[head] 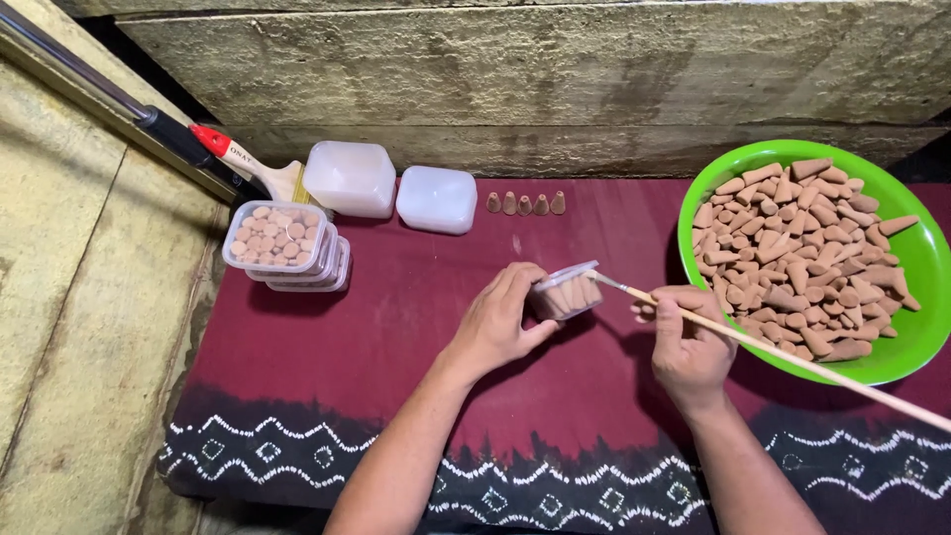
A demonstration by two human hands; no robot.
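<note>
I see my left hand wrapped around a small clear tub of brown cones, tilted, just left of the green bowl. My right hand grips a long wooden stick, its tip seemingly touching the tub's rim. Stacked filled tubs sit far left of the bowl.

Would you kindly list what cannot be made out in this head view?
- Small clear plastic tub of cones: the side under the left hand, hidden by its fingers.
- Long thin wooden stick in the right hand: far end cut off by the right edge.
- Round green plastic bowl: its right rim, cut off likewise.
</note>
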